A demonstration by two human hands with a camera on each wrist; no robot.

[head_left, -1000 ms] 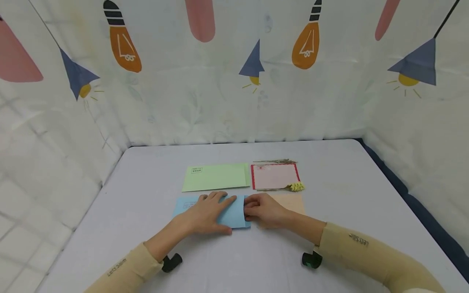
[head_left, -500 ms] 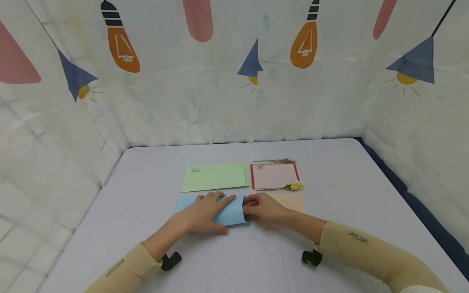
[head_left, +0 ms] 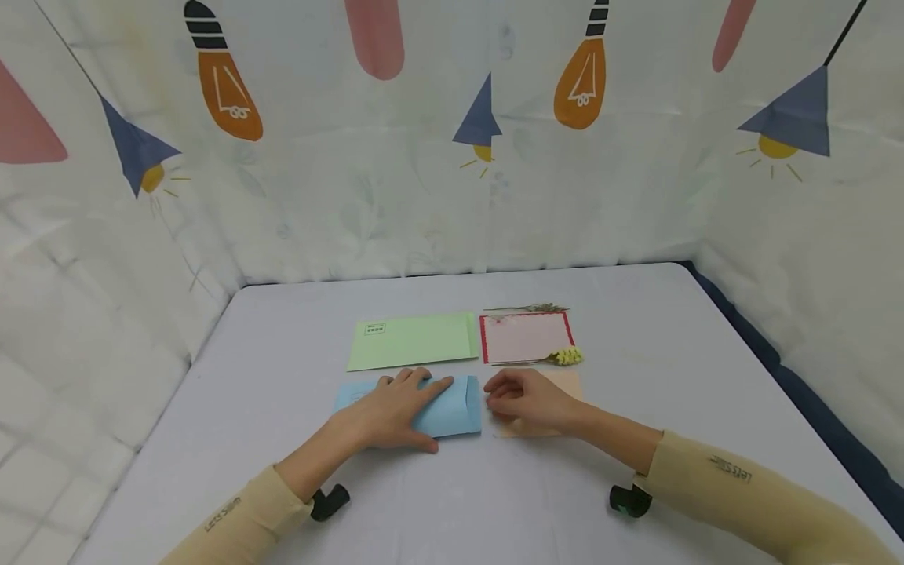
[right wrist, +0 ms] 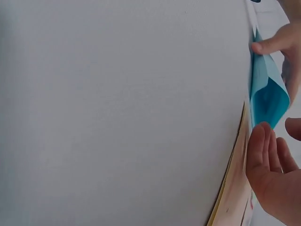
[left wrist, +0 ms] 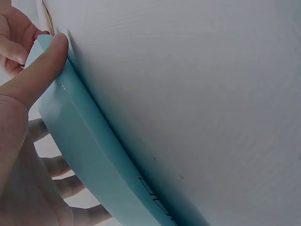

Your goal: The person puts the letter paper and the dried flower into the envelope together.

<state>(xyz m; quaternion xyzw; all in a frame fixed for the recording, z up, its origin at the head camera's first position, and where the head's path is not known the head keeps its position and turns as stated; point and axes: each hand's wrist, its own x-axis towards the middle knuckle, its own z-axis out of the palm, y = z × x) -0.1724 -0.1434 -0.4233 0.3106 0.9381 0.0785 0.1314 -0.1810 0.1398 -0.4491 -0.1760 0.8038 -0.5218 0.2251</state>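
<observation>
My left hand (head_left: 397, 408) lies across the blue envelope (head_left: 455, 408), its thumb at the near edge and its fingers at the far edge, squeezing it. In the right wrist view the envelope's mouth (right wrist: 270, 101) gapes and the paper bulges. My right hand (head_left: 530, 402) is just right of that mouth, fingers loosely bent and thumb apart, with nothing seen between them. Beneath it is a peach-coloured paper piece (head_left: 565, 384), partly covered by the hand. In the left wrist view the thumb (left wrist: 49, 61) touches the blue envelope's edge.
Behind the blue envelope lies a green envelope (head_left: 413, 343). To its right is a pink card with a red border (head_left: 526, 339). A dried sprig (head_left: 533, 308) lies along its far edge and a yellow dried flower (head_left: 565, 357) along its near edge. A white cloth covers the table (head_left: 452, 502).
My right hand has come out of the blue envelope's mouth and moved a little to the right. The left hand stays on the envelope, whose mouth now stands raised.
</observation>
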